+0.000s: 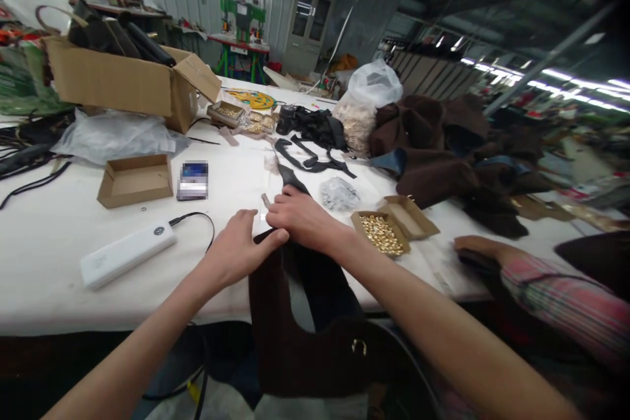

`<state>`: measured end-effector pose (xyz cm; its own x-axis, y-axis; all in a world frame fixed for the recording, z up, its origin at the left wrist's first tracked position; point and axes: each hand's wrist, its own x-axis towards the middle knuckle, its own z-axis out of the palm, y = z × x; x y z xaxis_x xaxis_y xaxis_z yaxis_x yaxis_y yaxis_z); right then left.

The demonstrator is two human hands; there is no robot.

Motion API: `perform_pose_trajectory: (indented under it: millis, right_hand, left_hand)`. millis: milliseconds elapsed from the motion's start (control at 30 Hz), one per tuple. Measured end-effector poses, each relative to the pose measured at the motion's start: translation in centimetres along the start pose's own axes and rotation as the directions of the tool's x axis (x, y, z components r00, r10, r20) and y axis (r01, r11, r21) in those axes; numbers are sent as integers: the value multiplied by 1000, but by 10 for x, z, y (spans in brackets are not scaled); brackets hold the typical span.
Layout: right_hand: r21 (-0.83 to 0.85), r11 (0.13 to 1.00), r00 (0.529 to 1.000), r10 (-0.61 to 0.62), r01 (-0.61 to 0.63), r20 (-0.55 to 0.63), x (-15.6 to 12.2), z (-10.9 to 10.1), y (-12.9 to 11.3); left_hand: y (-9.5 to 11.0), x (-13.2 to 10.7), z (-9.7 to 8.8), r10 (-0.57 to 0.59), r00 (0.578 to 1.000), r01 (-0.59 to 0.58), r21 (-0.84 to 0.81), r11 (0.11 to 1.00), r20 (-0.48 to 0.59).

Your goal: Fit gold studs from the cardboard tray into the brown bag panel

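My left hand (241, 246) and my right hand (300, 216) meet at the white table's front edge, on the top of a dark brown bag piece (315, 328) that hangs down off the table. The left thumb and fingers pinch its upper edge. The right hand is curled over the same edge, fingers closed, beside a black strap (291, 177) and a small piece I cannot make out. A metal ring (358, 346) sits low on the bag piece.
White power bank (126, 254) with cable lies left. Small open cartons: one empty (135, 178), one full of brass fittings (381, 234). A large carton (123, 79), plastic bags, black straps (315, 138) and brown fabric pile (443, 151) stand farther back. Another person's plaid sleeve (556, 302) rests at the right.
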<state>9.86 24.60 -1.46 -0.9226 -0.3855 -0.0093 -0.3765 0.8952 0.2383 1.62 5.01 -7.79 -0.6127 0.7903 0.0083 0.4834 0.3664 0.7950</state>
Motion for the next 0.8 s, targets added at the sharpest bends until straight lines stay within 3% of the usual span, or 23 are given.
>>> perform_pose_trajectory:
  millis: [133,200,267,367,433,500,533,567,600,633,700,733,800]
  right_hand:
    - [-31,998,999,-51,51,-5,34,-6,13]
    - [-64,996,998,-65,64,-19,43,-12,12]
    - [-102,994,995,-44,35,-89,40,-22,5]
    - [-101,993,952,29,-63,-305,9,-41,-19]
    - [-44,970,856,190,-239,-480,-24,-49,-38]
    - [79,832,622,470,-549,-626,-60,-49,-51]
    - [145,729,507,590,-669,-628,-76,-44,-53]
    - [207,637,436,694,-742,-573,-90,-37,-52]
    - [261,584,435,777,-769,-455,-100,-26,-48]
    - [315,565,490,822,-762,-290,-106,-13,-43]
    - [460,544,633,772,-702,54,-107,16,-32]
    - [542,505,675,719,-672,167,-102,31,-27]
    - [673,387,699,659,-631,277,-89,57,-22]
  left_hand:
    - [19,4,-5,73,988,-68,-38,997,137]
    - [16,7,-3,3,996,-7,41,999,86]
    - [7,11,0,-55,998,51,109,993,31]
    - [-10,15,1,-38,997,29,140,990,63]
    - [-18,15,2,-14,997,1,158,987,81]
    - [-19,16,4,-17,997,2,202,979,75]
    - [-18,16,6,-19,997,2,231,973,74]
    - [-16,18,7,-21,997,0,267,964,73]
    - [-14,19,9,-21,997,-2,307,952,73]
    - [-11,22,11,-21,997,-6,350,937,73]
    - [-5,26,16,-21,997,-13,430,903,74]
    - [-3,28,19,-23,997,-13,464,886,73]
    - [0,29,25,-24,998,-11,513,859,61]
